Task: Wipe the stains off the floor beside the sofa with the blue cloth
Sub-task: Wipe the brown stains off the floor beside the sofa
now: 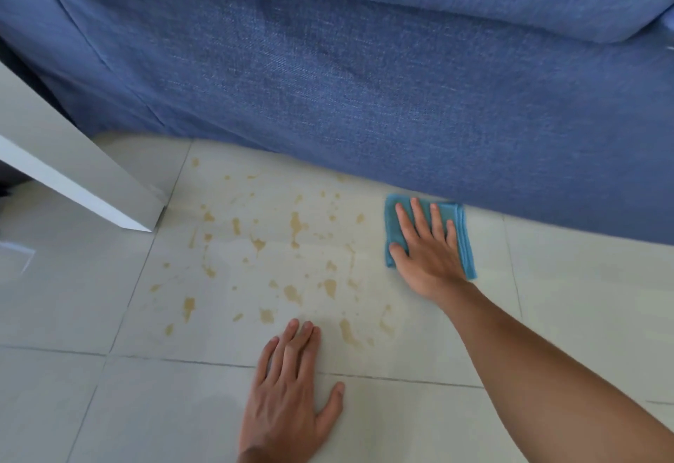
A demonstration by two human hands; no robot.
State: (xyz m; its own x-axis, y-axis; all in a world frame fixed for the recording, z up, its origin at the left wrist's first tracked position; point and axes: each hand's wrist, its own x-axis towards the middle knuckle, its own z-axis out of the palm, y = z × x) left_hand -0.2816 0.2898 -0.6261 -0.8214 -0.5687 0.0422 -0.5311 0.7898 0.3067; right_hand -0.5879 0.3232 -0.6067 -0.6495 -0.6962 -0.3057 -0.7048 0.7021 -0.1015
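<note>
A folded blue cloth [465, 240] lies flat on the pale tiled floor [583, 298], close against the foot of the blue sofa [364, 79]. My right hand [428, 247] presses down on the cloth with fingers spread, palm flat. Left of the cloth, many yellowish-brown stains [295, 225] are scattered over the tiles, reaching from near the sofa down toward my left hand [291, 389]. That hand rests flat on the floor with its fingers apart and holds nothing.
A white furniture panel or leg [73, 170] slants down to the floor at the left, its corner ending beside the stains. The sofa's fabric skirt closes off the whole far side. Grout lines cross the tiles.
</note>
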